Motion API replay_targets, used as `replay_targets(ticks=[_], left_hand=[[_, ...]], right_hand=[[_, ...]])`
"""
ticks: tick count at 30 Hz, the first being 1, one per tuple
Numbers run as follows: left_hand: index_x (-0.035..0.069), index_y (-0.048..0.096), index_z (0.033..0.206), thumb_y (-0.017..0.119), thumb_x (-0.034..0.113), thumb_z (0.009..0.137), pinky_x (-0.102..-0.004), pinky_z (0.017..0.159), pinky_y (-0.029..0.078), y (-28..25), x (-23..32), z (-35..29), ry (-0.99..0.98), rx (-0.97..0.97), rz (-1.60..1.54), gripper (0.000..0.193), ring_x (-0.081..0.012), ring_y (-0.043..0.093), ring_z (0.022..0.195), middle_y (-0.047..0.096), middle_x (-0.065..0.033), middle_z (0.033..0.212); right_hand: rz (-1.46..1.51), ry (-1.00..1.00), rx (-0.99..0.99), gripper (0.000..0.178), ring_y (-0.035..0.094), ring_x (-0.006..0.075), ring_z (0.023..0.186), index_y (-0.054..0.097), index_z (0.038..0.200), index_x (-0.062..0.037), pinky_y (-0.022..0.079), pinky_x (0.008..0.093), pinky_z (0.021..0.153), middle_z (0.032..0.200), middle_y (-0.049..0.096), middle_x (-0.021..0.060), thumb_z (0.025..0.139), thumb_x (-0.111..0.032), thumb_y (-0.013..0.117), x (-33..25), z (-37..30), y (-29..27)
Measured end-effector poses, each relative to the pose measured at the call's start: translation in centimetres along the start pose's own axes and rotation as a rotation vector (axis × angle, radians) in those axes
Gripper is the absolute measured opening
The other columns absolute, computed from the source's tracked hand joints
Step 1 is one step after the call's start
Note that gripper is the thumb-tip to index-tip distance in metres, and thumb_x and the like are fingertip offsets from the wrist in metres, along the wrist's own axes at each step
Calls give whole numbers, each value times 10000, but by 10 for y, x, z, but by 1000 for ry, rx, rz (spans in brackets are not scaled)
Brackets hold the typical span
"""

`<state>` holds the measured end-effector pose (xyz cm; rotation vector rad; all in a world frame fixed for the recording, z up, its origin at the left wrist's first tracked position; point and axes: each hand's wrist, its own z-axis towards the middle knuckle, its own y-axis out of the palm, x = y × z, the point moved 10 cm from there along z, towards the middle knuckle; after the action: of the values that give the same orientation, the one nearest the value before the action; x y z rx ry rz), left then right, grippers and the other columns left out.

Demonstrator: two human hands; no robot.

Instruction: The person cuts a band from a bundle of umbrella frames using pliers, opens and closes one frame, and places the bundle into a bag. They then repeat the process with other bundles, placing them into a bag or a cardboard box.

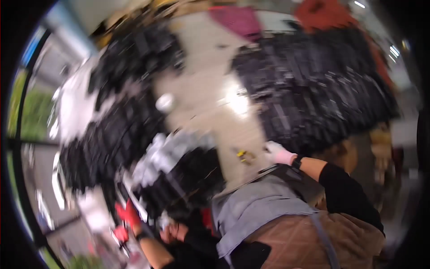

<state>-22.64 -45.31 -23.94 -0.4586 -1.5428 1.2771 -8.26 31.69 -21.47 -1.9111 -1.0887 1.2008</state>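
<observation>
My right hand (280,154), in a white and pinkish glove with a dark band at the wrist, reaches over the near edge of the pale table (201,67). Its fingers point forward beside a large pile of black pieces (309,85), and nothing shows in them. At the lower left my left hand (128,215) is in a red glove, fingers apart, beside a pale strip-like edge (136,201). Motion blurs its details. Close by, a bundle of black pieces (188,177) has grey-white ends (165,152). A small yellow tool-like object (242,155) lies left of my right hand.
Bare fingers (174,232) with a dark sleeve, apparently another person's, show near my left arm. More black piles (116,139) line the left side. A round white object (165,102) sits mid-table; magenta cloth (237,20) and red cloth (322,13) lie at the far side.
</observation>
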Motion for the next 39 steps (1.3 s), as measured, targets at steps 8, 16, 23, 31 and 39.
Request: replay_targets(ticks=[8, 16, 23, 31, 39], left_hand=[[-79, 505, 1286, 642, 79, 890, -372, 1036, 398, -80, 318, -150, 131, 137, -654, 448, -277, 544, 1172, 551, -199, 1306], [-38, 572, 1225, 599, -3, 891, -267, 912, 452, 12, 469, -301, 155, -656, -979, 337, -155, 584, 1048, 639, -95, 1159], [4, 638, 1148, 643, 46, 885, -186, 683, 429, 76, 502, -373, 97, -1073, -928, 266, -45, 535, 787, 648, 10, 941], [50, 557, 1267, 646, 202, 908, -222, 646, 434, 59, 624, -434, -7, -1434, -1201, 400, -46, 521, 770, 640, 2, 972], [48, 594, 1131, 692, 234, 869, -227, 588, 436, 89, 513, -391, -190, -1289, -1153, 335, -65, 547, 705, 613, 22, 831]], right_hand=[[-294, 281, 584, 108, 608, 352, 841, 631, 854, -57, 497, 448, 758, 871, 631, 133, 811, -148, 590, 77, -126, -246], [-550, 873, 559, 320, 621, 346, 909, 531, 1096, -18, 502, 461, 791, 895, 620, 207, 845, -204, 600, 230, -223, -282], [487, 574, 400, 263, 595, 134, 788, 603, 1148, -3, 491, 281, 658, 860, 642, 68, 934, -144, 546, 199, -235, -316], [969, 434, 477, 289, 463, 60, 524, 534, 1152, 12, 376, 218, 449, 752, 539, -9, 927, -160, 588, 166, -183, -213], [851, 433, 1075, 236, 406, 47, 570, 555, 1088, -11, 335, 208, 498, 721, 477, -32, 944, -193, 597, 254, -192, -244]])
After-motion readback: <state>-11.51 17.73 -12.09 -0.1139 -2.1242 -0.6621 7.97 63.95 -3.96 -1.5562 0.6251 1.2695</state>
